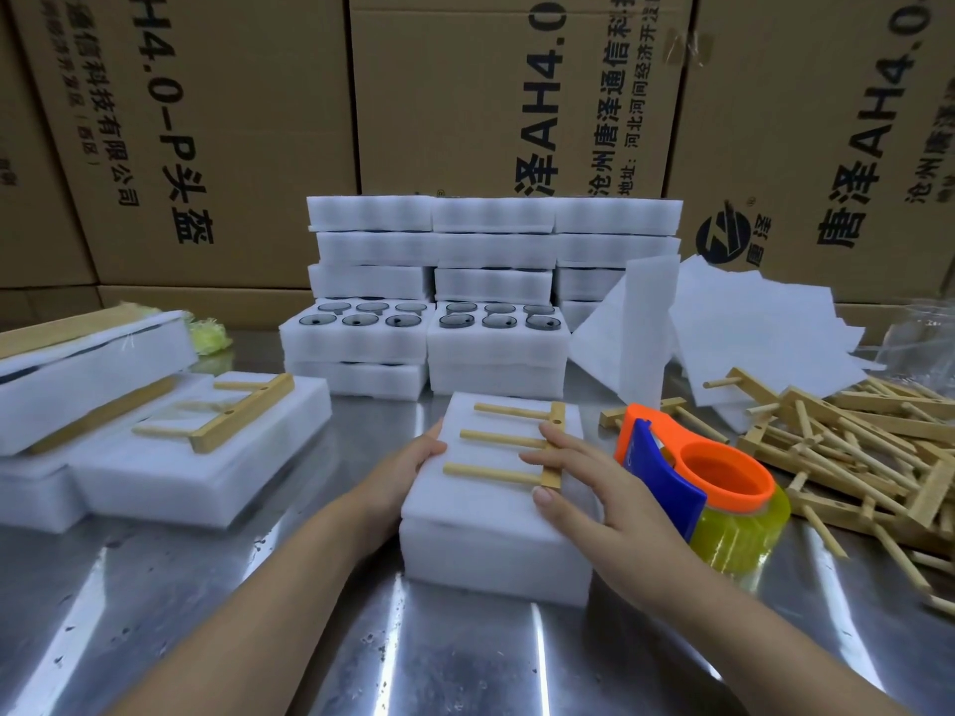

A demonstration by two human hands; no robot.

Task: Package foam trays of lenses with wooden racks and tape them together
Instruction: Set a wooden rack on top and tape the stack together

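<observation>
Foam tray stack, near-centre tabletop; wooden rack lies on top. Left hand: grip grasping stack's left edge. Right hand: grip released, straight fingers resting on rack. Tape dispenser just right.

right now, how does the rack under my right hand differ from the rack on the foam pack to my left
The centre rack lies square on its foam stack; the left rack lies slanted across its foam pack. The right hand rests straight fingers on the centre rack; nothing touches the left rack. Both are pale wood, three pegs on a crossbar, pegs pointing left.
</observation>
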